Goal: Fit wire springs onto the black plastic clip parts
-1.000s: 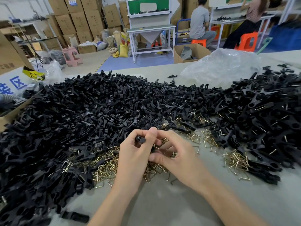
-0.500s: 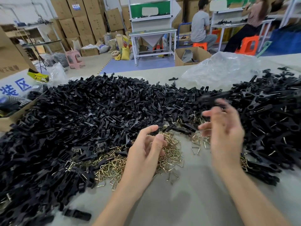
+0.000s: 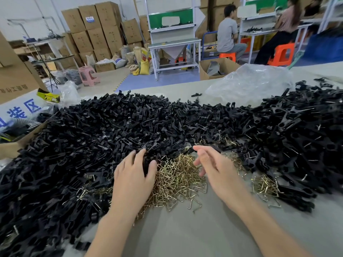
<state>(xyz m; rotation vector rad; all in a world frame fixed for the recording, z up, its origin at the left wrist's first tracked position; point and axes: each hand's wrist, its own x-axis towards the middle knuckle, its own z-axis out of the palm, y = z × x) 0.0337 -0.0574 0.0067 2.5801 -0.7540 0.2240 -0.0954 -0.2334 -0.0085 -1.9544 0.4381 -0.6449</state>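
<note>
- Left hand (image 3: 133, 176): at the near edge of the pile of black clip parts (image 3: 92, 134). Fingers (image 3: 139, 155) and thumb are curled round one black clip part (image 3: 147, 161). How much of that part is lifted off the pile: cannot tell.
- Right hand (image 3: 213, 166): hovers over the wire springs (image 3: 178, 176), palm turned inward. Fingers loosely spread and holding nothing.
- Wire springs: brass-coloured loose heap on the tabletop (image 3: 185, 230), lying between the two hands and touching the clip pile's near edge. A smaller clump of springs (image 3: 265, 184) lies to the right, against the right-hand pile.
- Black clip parts cover most of the tabletop's left and centre. The right-hand pile of clips (image 3: 300, 130) shows bits of wire among the parts; whether these are fitted: cannot tell.
- Clear plastic bag (image 3: 250, 84): crumpled, at the far side of the tabletop behind the piles.
- Cardboard box (image 3: 16, 80): at the left edge of the view, beside the clip pile.
- Background: stacked cartons, workbenches and two seated people on orange stools.
</note>
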